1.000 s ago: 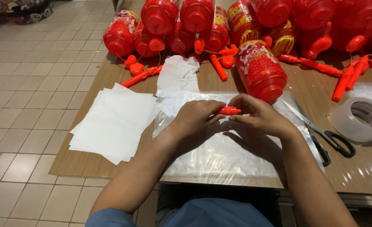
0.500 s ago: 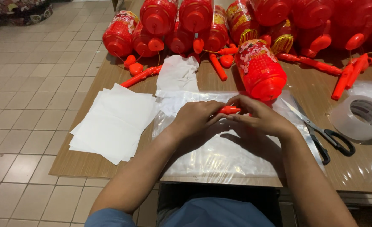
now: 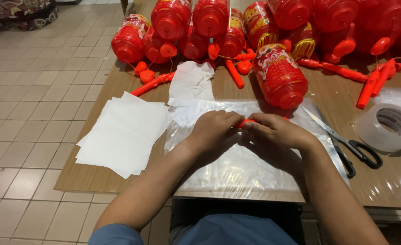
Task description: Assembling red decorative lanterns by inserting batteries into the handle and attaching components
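Orange stick (image 3: 247,123) is sitting pinched between our two hands over a clear plastic bag (image 3: 236,168) on the desk (image 3: 119,81). We are closing the left hand (image 3: 216,128) and right hand (image 3: 275,131) in a grip on its ends. Red lantern (image 3: 279,75) is lying just beyond; scissors (image 3: 345,143) and tape roll (image 3: 388,127) are lying right, white paper sheets (image 3: 123,131) left.

A brown wooden table (image 3: 96,179) stood on a floor of pale beige square tiles (image 3: 37,81). Soft, even light fell across both, glinting off the table's right end. Something dark and patterned (image 3: 21,11) lay in the far corner.
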